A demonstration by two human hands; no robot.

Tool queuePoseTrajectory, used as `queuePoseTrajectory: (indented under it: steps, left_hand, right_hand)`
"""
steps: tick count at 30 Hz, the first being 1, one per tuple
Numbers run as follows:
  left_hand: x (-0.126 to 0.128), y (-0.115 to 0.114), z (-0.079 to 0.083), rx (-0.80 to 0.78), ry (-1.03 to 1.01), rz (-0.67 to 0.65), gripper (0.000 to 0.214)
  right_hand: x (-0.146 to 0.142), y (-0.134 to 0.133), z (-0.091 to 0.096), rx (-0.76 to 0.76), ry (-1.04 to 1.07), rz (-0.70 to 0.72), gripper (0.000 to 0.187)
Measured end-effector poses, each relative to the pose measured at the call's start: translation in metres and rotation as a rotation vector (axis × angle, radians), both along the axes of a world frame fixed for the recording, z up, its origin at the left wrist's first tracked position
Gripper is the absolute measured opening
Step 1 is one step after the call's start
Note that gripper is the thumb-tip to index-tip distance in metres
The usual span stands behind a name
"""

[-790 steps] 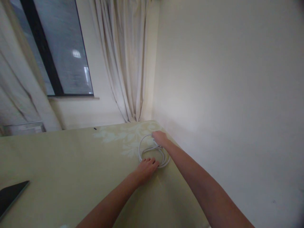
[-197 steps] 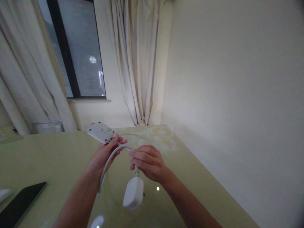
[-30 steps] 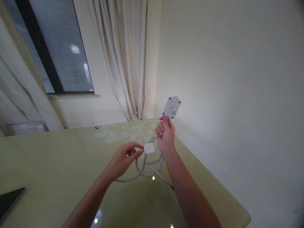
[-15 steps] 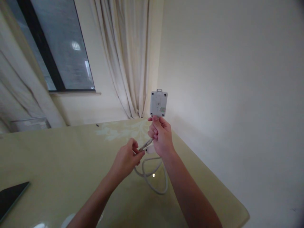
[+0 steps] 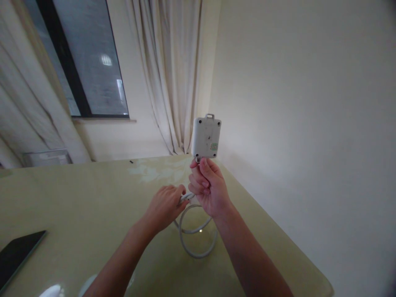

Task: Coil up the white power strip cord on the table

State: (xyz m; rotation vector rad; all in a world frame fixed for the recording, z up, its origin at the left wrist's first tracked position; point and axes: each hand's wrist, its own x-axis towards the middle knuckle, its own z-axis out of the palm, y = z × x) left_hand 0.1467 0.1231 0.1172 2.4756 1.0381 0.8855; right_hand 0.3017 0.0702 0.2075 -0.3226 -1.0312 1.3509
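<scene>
My right hand [image 5: 210, 187] is closed round the lower end of a white power strip [image 5: 206, 138], which stands upright above the table with its back toward me. Screw holes sit at its corners, a green-edged sticker is low on the right, and a small loop tops it. Just below and to the left, my left hand [image 5: 167, 206] is closed on doubled strands of the grey-white cable [image 5: 198, 256]. More of that cable hangs in loops beneath both hands. Part of a white plug [image 5: 194, 201] shows between the hands, mostly covered.
The glossy yellow-green table [image 5: 93, 206] runs up to the wall [image 5: 293, 144] on the right. A dark flat panel [image 5: 21, 255] lies at the left edge. A small black object [image 5: 131, 161] is near the far edge, before the curtains [image 5: 173, 82] and window [image 5: 89, 57].
My left hand has closed more tightly round the cable strands and turned its back upward. The power strip looks slightly larger and turned a little. The plug is now more covered.
</scene>
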Motion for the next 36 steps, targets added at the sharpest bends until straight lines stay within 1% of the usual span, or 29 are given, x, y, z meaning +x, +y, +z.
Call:
queuePoseTrajectory:
  steps: [2,4,6,8,9,12,14,16,17,20,22,23,25,27,31,33,36]
  left_hand:
    - [0.000,0.001,-0.004,-0.178,-0.062,-0.052,0.017]
    - [0.000,0.003,-0.008,-0.343,-0.142,-0.153,0.017]
    - [0.000,0.005,-0.008,-0.447,-0.257,-0.212,0.017]
    - [-0.003,0.007,-0.006,-0.550,-0.403,-0.193,0.020]
    - [-0.004,0.007,-0.004,-0.628,-0.480,-0.182,0.020]
    - [-0.009,0.009,0.004,-0.926,-0.773,-0.210,0.028]
    - [-0.008,0.011,0.008,-1.089,-0.991,-0.205,0.025]
    - [-0.005,0.015,0.009,-1.163,-1.156,-0.131,0.018]
    - [-0.004,0.018,0.008,-1.179,-1.206,-0.078,0.019]
    - [-0.007,0.031,0.001,-1.158,-1.367,0.149,0.027]
    - [-0.019,0.043,-0.004,-1.082,-1.498,0.309,0.025]
    - [-0.027,0.048,-0.005,-1.023,-1.561,0.373,0.025]
    - [-0.049,0.058,-0.003,-0.899,-1.656,0.457,0.027]
    - [-0.074,0.064,0.002,-0.775,-1.738,0.518,0.028]
    - [-0.119,0.069,0.014,-0.537,-1.874,0.646,0.034]
    - [-0.131,0.071,0.014,-0.460,-1.901,0.681,0.034]
    - [-0.133,0.076,0.007,-0.390,-1.899,0.673,0.031]
  right_hand:
    - [0.004,0.000,0.002,0.010,0.003,-0.031,0.032]
    - [0.007,0.000,0.002,0.023,0.003,-0.063,0.032]
    - [0.010,0.001,0.003,0.031,0.000,-0.101,0.032]
    - [0.012,0.003,0.003,0.033,0.004,-0.154,0.032]
    - [0.013,0.004,0.004,0.038,0.009,-0.188,0.032]
    - [0.018,0.007,0.005,0.074,0.032,-0.285,0.031]
    - [0.021,0.008,0.006,0.102,0.041,-0.304,0.031]
    - [0.021,0.007,0.006,0.117,0.034,-0.284,0.031]
    - [0.021,0.006,0.005,0.121,0.024,-0.264,0.031]
    - [0.015,-0.003,0.005,0.135,-0.007,-0.176,0.031]
    - [0.011,-0.010,0.006,0.155,-0.002,-0.147,0.030]
    - [0.011,-0.014,0.008,0.163,0.010,-0.163,0.030]
    - [0.014,-0.020,0.014,0.169,0.051,-0.250,0.028]
    - [0.024,-0.024,0.023,0.162,0.101,-0.354,0.025]
    - [0.059,-0.034,0.040,0.208,0.203,-0.566,0.022]
    - [0.074,-0.038,0.045,0.260,0.238,-0.695,0.023]
    - [0.086,-0.038,0.046,0.369,0.254,-0.933,0.024]
